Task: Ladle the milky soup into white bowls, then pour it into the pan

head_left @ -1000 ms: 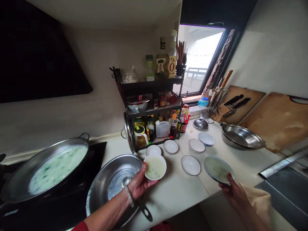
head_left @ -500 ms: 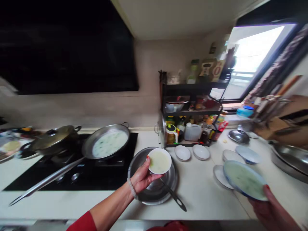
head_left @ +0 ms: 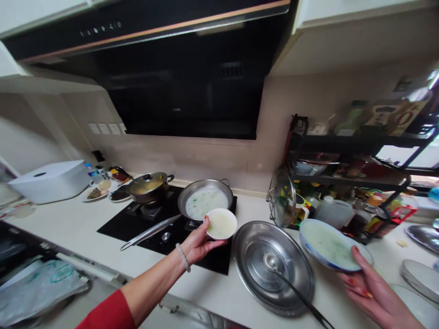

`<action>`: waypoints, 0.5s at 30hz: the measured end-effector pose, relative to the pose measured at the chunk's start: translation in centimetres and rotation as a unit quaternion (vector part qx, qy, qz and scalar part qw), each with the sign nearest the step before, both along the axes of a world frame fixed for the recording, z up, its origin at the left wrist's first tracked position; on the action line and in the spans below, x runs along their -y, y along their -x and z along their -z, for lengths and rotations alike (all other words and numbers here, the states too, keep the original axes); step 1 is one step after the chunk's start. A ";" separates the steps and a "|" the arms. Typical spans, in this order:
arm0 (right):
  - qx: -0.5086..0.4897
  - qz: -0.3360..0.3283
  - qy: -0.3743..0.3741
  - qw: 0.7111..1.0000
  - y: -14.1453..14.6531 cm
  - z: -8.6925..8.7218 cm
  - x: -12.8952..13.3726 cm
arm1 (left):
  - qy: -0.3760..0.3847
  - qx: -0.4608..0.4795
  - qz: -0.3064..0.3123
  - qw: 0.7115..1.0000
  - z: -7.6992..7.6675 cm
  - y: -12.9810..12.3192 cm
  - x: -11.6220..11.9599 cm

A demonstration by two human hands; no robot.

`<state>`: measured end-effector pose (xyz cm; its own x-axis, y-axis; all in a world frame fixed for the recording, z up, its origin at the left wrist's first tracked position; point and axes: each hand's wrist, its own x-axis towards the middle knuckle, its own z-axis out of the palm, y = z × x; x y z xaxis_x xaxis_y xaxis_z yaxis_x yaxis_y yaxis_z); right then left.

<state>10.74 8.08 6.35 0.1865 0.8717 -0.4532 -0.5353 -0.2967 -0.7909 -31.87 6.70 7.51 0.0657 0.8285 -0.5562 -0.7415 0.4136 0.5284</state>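
My left hand (head_left: 196,246) is closed around the side of a small white bowl (head_left: 233,228) of pale, creamy soup, held in front of the frying pan (head_left: 182,201). A similar pale soup with green bits fills the pan, which sits on the black hob. On the right, my right hand (head_left: 373,292) grips a larger bowl with a blue-patterned outside (head_left: 313,256), also holding pale greenish soup. It is slightly tilted, thumb over the rim. Between the hands on the counter lies a wide metal basin (head_left: 252,278) with a ladle (head_left: 297,292) resting in it.
A lidded pot (head_left: 147,194) stands on the hob's left burner. The pan's long handle (head_left: 151,233) reaches over the front. Behind the larger bowl are a glass lid (head_left: 284,198) and a rack (head_left: 346,180) of bottles. White dishes (head_left: 420,276) sit at right. A range hood (head_left: 192,87) hangs above.
The view has swung left. The small bowl has moved from over the basin to in front of the pan; the larger bowl has come left, from over the white dishes to beside the basin.
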 end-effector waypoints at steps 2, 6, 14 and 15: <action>-0.038 -0.051 0.020 0.998 3.7 -0.7 -1.3 | 0.002 -0.017 -0.016 1.000 -0.5 2.2 -0.3; -0.080 -0.118 0.020 0.990 10.8 -1.2 -4.1 | -0.009 -0.048 -0.030 0.998 -0.9 6.1 -1.6; -0.090 -0.156 -0.009 0.984 23.3 -1.9 -9.0 | -0.020 -0.129 -0.035 0.991 -0.3 11.7 -5.3; -0.089 -0.157 -0.008 0.984 24.4 -1.8 -9.6 | -0.018 -0.133 -0.029 0.990 -0.1 12.3 -5.8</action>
<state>-13.65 17.65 8.14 -0.1744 0.8804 -0.4409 -0.5491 -0.4587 -0.6987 -44.16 12.52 7.63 -0.1275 0.8464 -0.5171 -0.5952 0.3517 0.7225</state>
